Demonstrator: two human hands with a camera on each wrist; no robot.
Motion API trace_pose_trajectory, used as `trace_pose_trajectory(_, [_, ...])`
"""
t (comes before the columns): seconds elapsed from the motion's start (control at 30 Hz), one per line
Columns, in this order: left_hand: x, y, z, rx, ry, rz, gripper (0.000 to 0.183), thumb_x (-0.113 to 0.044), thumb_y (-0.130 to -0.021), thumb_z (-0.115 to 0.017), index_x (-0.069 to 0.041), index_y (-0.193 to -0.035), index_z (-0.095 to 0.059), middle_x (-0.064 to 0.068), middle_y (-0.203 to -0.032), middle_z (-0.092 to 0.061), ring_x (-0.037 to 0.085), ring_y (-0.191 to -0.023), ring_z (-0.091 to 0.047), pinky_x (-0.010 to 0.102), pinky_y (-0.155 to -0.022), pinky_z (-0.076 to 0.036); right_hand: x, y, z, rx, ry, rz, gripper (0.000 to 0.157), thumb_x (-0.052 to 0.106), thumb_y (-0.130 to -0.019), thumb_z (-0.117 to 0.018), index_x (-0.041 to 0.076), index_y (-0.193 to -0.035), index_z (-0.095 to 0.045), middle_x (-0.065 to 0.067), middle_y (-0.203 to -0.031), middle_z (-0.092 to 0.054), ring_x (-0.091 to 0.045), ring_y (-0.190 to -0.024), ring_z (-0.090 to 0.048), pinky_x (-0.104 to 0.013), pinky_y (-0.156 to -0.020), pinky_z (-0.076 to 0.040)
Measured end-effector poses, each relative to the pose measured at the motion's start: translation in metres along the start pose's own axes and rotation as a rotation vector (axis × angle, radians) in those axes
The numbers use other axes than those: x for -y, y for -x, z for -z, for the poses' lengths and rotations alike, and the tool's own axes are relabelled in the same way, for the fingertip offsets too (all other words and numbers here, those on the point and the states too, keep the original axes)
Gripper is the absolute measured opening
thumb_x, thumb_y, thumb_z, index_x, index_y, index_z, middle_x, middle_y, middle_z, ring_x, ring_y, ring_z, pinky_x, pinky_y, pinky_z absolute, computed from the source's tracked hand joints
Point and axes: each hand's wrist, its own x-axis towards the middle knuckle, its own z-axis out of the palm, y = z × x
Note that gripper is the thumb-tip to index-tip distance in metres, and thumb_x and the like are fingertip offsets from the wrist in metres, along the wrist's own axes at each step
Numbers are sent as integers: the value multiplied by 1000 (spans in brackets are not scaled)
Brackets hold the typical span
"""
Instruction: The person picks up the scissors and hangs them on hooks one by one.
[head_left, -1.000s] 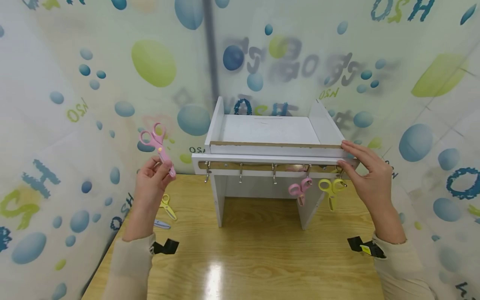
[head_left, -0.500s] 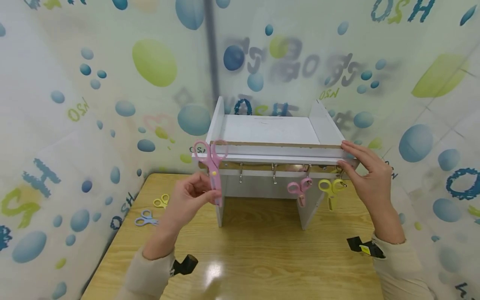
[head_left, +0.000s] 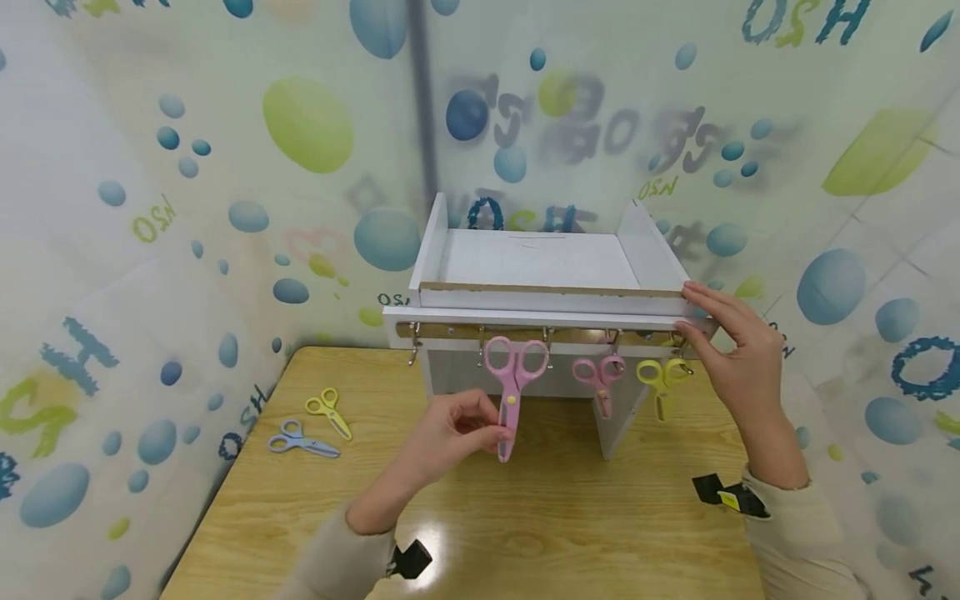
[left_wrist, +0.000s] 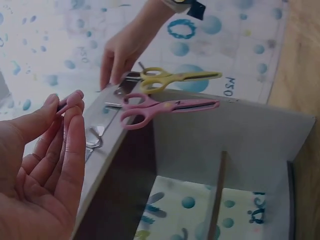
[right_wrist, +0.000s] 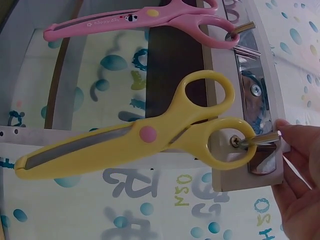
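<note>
My left hand point(head_left: 457, 429) pinches a pair of pink scissors point(head_left: 512, 387) by the blade end, handles up, in front of the hook rail point(head_left: 450, 331) of a white shelf point(head_left: 525, 302). In the left wrist view only a bit of these scissors shows between thumb and fingers. My right hand point(head_left: 738, 354) holds the right end of the shelf's front edge. By one handle loop, yellow scissors point(right_wrist: 145, 132) hang on the rightmost hook point(right_wrist: 262, 140). A second pair of pink scissors point(right_wrist: 150, 17) hangs on the hook beside them.
Yellow scissors point(head_left: 328, 412) and blue scissors point(head_left: 303, 440) lie on the wooden table point(head_left: 525, 525) at the left. A bare hook point(head_left: 414, 343) is at the rail's left end. A patterned curtain point(head_left: 225, 167) surrounds the table behind and at the sides.
My left hand has moved right with the pink scissors, from left of the shelf to the front of its middle hooks. The right hand has stayed on the shelf edge.
</note>
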Motion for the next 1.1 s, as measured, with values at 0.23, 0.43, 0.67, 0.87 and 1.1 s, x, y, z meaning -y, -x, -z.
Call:
trace_pose_trajectory(0.23, [19,-5,-11,1,-61,32,13,-8,-91,-71,4,-91,-67,23,-88,-73,34,-73,-72,28,-66,-61,-2,2,0,-1,-4,1,56,-20,-66,-80,2,-117,-73,-23,-118,-71,16,-117,-54,-2,-94,-40])
trace_pose_trajectory(0.43, [34,-9,-17,-1,-107,68,13,-11,-91,-72,2,-91,-68,20,-88,-74,31,-74,-73,24,-66,-60,-1,2,2,16,-12,9,55,-15,-71,-80,7,-121,-73,-20,-121,-71,13,-120,-56,-4,-95,-41])
trace_pose_trajectory(0.67, [43,-13,-20,-9,-116,66,14,-11,-91,-71,2,-92,-67,19,-88,-75,27,-75,-73,22,-66,-59,-1,1,2,17,-20,20,55,-14,-73,-79,9,-123,-72,-20,-122,-71,12,-120,-56,-5,-87,-41])
trace_pose_trajectory(0.87, [51,-16,-24,-24,-103,73,13,-10,-92,-70,2,-93,-67,20,-91,-75,19,-78,-74,24,-69,-60,-2,1,1,1,-18,15,54,-16,-71,-80,5,-120,-73,-21,-120,-71,13,-119,-56,-6,-83,-39])
trace_pose_trajectory(1.1, [65,-19,-31,-37,-74,65,14,-8,-92,-69,4,-97,-65,22,-95,-75,35,-86,-74,20,-76,-59,-3,2,-1,-15,-29,4,54,-18,-68,-80,2,-117,-73,-23,-119,-71,13,-118,-57,-6,-82,-39])
